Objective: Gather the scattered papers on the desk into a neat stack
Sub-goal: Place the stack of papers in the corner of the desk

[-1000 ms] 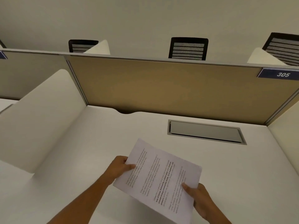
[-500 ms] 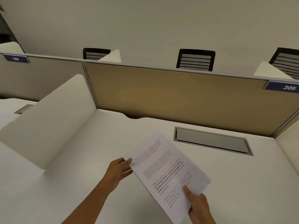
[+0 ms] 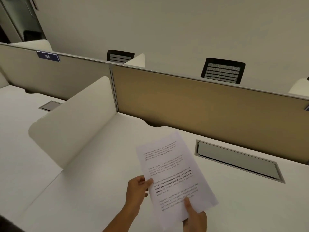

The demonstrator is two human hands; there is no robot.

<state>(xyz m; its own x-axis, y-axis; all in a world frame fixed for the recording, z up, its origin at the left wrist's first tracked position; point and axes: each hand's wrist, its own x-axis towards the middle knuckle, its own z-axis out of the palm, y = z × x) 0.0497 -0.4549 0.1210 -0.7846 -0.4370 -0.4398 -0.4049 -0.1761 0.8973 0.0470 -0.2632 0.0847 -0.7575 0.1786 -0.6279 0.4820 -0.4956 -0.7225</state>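
- Papers (image 3: 173, 171), white sheets with several blocks of printed text and one passage in bold, are held together as one sheaf over the near middle of the desk (image 3: 83, 190), tilted so the top edge points toward the far edge.
- How many sheets the sheaf holds cannot be told; the edges look roughly aligned, with a slight offset showing along the lower right side.
- Left hand (image 3: 136, 190) is closed on the left edge of the papers, thumb lying on the printed face beside the bold lines and the fingers curled behind.
- Right hand (image 3: 194, 216) grips the near bottom edge of the papers, thumb pressed on top of the lowest text block, the rest of the hand underneath.
- Whether the sheaf touches the desk cannot be told for certain.
- Just right of the papers, toward the far right of the desk, a grey rectangular cable hatch (image 3: 237, 162) is set flush into the surface.
- A white side divider (image 3: 70, 124) with a rounded corner stands along the left edge of the desk.
- A tan partition panel (image 3: 200, 104) runs along the far edge.
- Beyond the partition, two black mesh chair backs (image 3: 223, 71) rise above its top rail.
- On the neighbouring panel to the left sits a dark blue number plate (image 3: 47, 56).
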